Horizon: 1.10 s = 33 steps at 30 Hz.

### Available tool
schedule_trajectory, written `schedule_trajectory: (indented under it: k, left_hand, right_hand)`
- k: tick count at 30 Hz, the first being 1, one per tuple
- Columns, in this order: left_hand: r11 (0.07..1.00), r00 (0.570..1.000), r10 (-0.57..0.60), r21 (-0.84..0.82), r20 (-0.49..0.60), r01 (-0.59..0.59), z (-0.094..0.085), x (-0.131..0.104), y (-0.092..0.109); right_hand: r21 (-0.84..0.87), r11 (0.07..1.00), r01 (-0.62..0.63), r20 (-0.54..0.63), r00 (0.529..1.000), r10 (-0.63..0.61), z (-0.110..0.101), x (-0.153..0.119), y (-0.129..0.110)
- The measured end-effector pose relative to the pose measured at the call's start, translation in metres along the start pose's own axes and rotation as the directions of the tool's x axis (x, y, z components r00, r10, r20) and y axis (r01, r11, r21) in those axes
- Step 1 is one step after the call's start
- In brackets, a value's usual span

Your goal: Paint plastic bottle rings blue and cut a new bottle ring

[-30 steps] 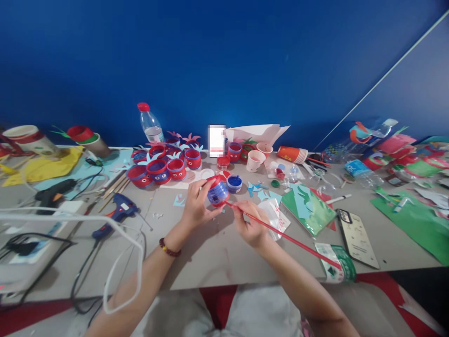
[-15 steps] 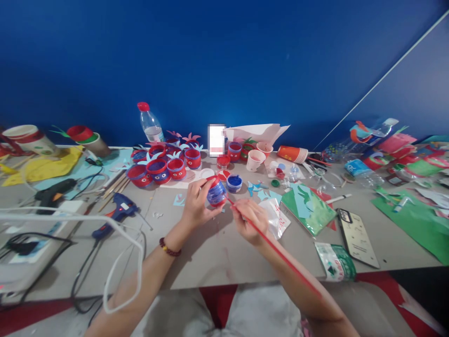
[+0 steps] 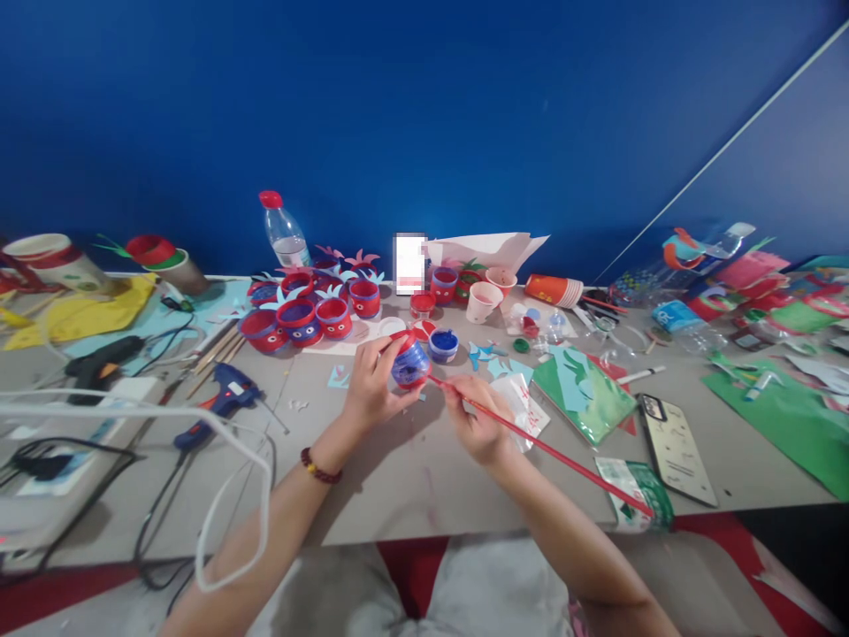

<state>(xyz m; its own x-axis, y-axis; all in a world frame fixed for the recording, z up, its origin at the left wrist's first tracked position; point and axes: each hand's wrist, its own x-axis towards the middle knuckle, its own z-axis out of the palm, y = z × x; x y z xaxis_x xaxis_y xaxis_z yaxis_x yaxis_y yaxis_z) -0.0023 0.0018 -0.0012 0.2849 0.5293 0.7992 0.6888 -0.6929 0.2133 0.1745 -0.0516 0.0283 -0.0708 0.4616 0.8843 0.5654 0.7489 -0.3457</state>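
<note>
My left hand [image 3: 370, 382] grips a small cup [image 3: 409, 363] painted red and blue, tilted on its side above the table. In my right hand [image 3: 478, 419] is a long red paintbrush [image 3: 563, 457], its tip at the lower right side of the cup. Just beyond the cup stands an open pot of blue paint [image 3: 444, 345], with a pot of red paint [image 3: 423, 305] behind it. Several finished-looking red and blue cups [image 3: 300, 324] with eyes and paper leaves stand to the left.
Two glue guns [image 3: 225, 402] and a power strip [image 3: 86, 442] with loose cables lie left. A clear bottle [image 3: 285, 232] stands at the back. Paper cups [image 3: 483, 303], a green pack [image 3: 584, 398] and a phone [image 3: 676, 449] lie right.
The paintbrush's rear end has swung out to the right and up, away from my forearm, as my right hand turned. My left hand and the cup stay nearly in place.
</note>
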Motion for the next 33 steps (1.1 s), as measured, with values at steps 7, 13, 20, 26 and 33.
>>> schedule_trajectory:
  k: [7,13,20,26,33]
  left_hand:
    - [1.0,0.998,0.027,0.018,-0.065,-0.026,0.001,0.001,-0.002]
    - [0.998,1.0,-0.029,0.051,0.008,0.028,-0.001,0.0,-0.001]
    - [1.0,0.999,-0.022,0.022,-0.024,0.022,0.0,-0.002,-0.004]
    - [0.999,0.999,-0.034,0.03,-0.033,0.035,0.0,-0.001,-0.006]
    - [0.999,0.997,-0.014,0.031,-0.076,0.016,-0.002,0.004,-0.003]
  right_hand:
    - [-0.144,0.989,-0.038,-0.041,0.999,0.032,-0.007,-0.002,0.016]
    - [0.005,0.994,0.107,0.078,0.991,-0.107,0.004,-0.016,0.013]
    - [0.126,0.99,0.06,0.072,0.995,-0.069,0.006,-0.009,-0.006]
    - [0.021,1.0,0.001,0.034,0.999,-0.002,0.004,-0.005,-0.002]
    - [-0.028,0.999,-0.029,0.01,1.0,0.029,-0.002,-0.003,0.003]
